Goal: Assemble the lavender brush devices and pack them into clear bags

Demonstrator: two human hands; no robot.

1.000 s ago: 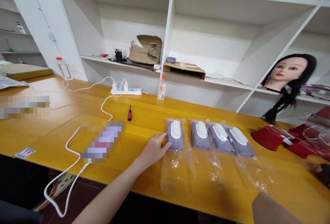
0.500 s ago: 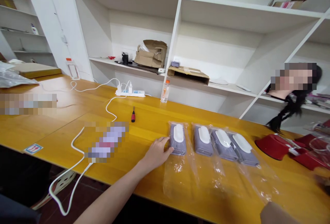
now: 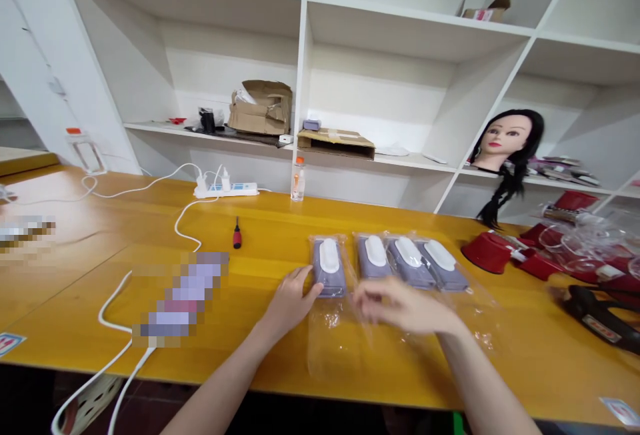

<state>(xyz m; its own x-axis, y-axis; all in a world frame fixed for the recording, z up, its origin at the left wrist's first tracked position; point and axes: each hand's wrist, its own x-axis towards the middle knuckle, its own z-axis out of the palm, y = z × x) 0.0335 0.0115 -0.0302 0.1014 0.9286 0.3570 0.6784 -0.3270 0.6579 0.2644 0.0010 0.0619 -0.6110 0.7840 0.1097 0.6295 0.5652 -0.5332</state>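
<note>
Nearest us, our left hand point(image 3: 290, 303) lies open, fingertips against the first of four grey-purple packets point(image 3: 329, 268) in clear plastic bags point(image 3: 333, 348), mid-table on the yellow wooden tabletop point(image 3: 400, 375). Our right hand point(image 3: 405, 308) sits over the bags (whether it pinches any, we cannot tell). The packets look light and soft, best taken by the body, not the slippery plastic. Beyond lie one screwdriver point(image 3: 237, 233), one bottle point(image 3: 298, 181) and one power strip point(image 3: 226, 189).

A red-handled screwdriver point(image 3: 237, 233) lies on the yellow wooden table point(image 3: 280, 221) near a white power strip point(image 3: 226, 189) and an orange-capped plastic bottle point(image 3: 298, 181); a mannequin head point(image 3: 501, 140) with a long black braid sits on the white shelf point(image 3: 420, 159)
</note>
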